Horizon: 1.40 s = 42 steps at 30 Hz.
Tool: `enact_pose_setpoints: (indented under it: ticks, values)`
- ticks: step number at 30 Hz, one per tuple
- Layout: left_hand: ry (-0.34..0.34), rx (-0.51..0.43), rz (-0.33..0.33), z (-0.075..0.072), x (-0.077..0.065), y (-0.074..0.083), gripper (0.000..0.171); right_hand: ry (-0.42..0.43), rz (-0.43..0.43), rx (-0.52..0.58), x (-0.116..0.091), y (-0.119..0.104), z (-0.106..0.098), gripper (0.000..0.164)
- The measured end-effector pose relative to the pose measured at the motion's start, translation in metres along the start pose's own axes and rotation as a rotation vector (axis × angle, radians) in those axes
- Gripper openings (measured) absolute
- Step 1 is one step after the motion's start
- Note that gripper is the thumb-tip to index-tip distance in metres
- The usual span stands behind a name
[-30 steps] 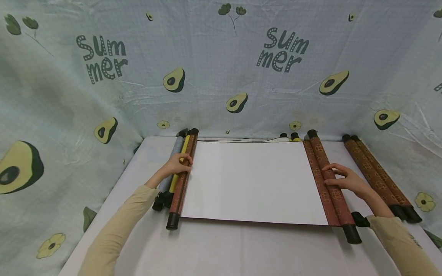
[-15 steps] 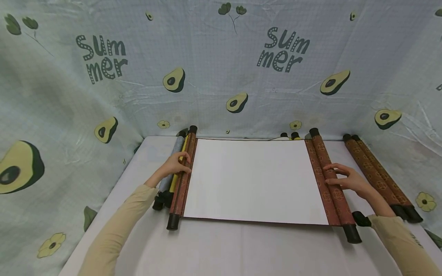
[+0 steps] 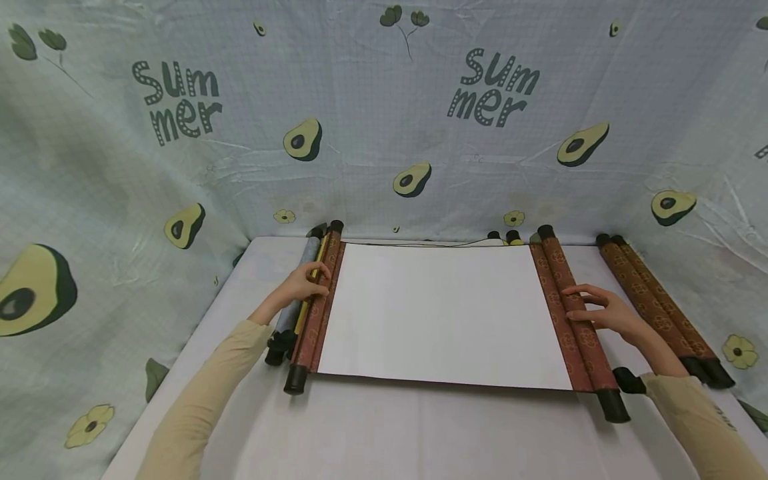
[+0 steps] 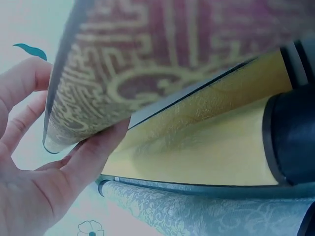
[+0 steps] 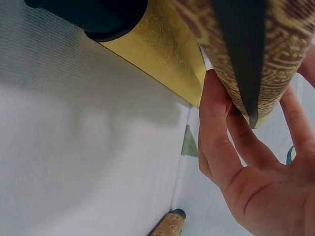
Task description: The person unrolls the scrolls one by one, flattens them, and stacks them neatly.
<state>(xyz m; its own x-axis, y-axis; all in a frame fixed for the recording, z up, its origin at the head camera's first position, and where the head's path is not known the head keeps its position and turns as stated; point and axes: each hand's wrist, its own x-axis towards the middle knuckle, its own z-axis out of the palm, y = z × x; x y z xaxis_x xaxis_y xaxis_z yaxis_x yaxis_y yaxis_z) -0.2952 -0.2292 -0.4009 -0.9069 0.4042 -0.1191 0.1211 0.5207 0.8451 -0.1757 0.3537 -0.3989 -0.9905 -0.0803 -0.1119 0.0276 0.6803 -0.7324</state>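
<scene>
While gripped at both ends, probably can't spring back into a curl: likely reason for holding the red scroll (image 3: 444, 313) spread like this over the back of the white table (image 3: 372, 433).

Got left hand (image 3: 298, 285) on the left red roller (image 3: 309, 330), with thumb and fingers bent round it, parted by about its thickness. Got right hand (image 3: 606, 313) likewise on the right red roller (image 3: 555, 260), with fingers and thumb bent round its sides. See nothing else in either.

Left side: see a yellow roll (image 4: 211, 152) and a grey-blue roll (image 4: 172, 206) beside the red one, near parallel, maybe for tidy packing. Far right: see paired brown rolls (image 3: 646, 301), presumably parked clear of the spread scroll.

Hard to make out: can see only black ends and a bit of yellow past the sheet's far edge from the head; need right wrist view for the right-hand yellow roll (image 5: 157, 54). Can't tell about one yellow scroll versus two, thanks to red on top. Can't see all left fingertips behind the roller. Blurred and cut off: red rollers, both wrist views.
</scene>
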Motion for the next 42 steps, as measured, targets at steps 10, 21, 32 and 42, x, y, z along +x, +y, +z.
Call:
enact_pose_setpoints:
  ticks: [10,21,32,42]
  values:
    - [-0.039,-0.036,0.009,-0.002,0.0,0.001,0.026,-0.01,0.001,-0.013,0.0,0.002,-0.004,0.053]
    - [-0.005,-0.017,0.027,0.001,0.003,0.001,0.03,-0.015,0.021,-0.006,-0.002,0.002,-0.007,0.056]
    - [0.001,-0.032,0.04,0.0,0.006,0.0,0.029,-0.042,0.018,-0.011,0.0,0.002,-0.011,0.061]
    - [-0.012,-0.061,-0.027,-0.001,0.008,0.001,0.026,-0.069,0.038,0.007,0.004,0.007,-0.014,0.066]
